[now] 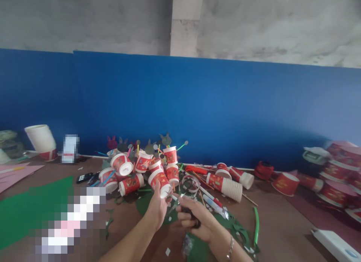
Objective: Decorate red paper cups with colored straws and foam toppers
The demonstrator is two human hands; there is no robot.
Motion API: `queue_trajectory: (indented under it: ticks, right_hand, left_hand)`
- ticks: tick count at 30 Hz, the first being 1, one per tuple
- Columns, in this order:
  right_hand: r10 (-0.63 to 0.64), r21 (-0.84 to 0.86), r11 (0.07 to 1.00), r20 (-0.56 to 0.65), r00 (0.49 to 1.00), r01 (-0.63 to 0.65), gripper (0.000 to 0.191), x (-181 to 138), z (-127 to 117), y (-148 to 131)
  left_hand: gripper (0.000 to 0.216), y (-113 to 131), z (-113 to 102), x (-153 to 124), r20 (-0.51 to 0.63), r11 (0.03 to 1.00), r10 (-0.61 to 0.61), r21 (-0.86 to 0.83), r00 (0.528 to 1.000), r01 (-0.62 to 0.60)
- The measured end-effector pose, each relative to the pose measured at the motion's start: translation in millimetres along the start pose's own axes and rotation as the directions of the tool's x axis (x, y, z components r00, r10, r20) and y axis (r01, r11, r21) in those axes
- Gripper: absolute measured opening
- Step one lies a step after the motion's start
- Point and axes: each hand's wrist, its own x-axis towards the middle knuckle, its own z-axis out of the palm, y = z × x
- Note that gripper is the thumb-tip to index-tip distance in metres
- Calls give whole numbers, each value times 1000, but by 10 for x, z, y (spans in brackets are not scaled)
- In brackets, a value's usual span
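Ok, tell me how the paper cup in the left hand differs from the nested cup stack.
The paper cup is single; the nested cup stack is several cups pushed together. The paper cup is in the left hand; the nested cup stack lies on its side on the table. Both show red printed walls.

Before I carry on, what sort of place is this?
Probably a craft work area: red-and-white cups, some decorated, are heaped on a brown table, with a large green sheet to the left and small white scraps scattered about.
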Motion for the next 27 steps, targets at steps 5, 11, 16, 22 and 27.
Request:
queue_trajectory:
  ticks: [5, 11, 16, 22, 27]
  right_hand:
    - [-256, -454, 857, 38, 966, 245, 29, -67, 15, -19]
    - [-364, -911, 302, 162, 917, 281, 57, -176, 106, -2]
    - [-45, -58, 997, 9, 999, 45, 14, -45, 19, -36]
    - [-64, -62, 996, 27, 998, 66, 12, -33, -24, -49]
    - [-446, -890, 294, 194, 874, 348, 47, -184, 44, -42]
  left_hand:
    - [55, -2, 16, -8, 81, 999, -41, 16, 996, 40]
    - [55, 41, 81, -41, 75, 999, -45, -12, 996, 46]
    - [48, 21, 50, -38, 44, 999, -26, -24, 999, 27]
    - [48, 20, 59, -74, 54, 1000, -12, -15, 998, 12]
    - [56, 20, 39, -61, 103, 999, -52, -3, 993, 53]
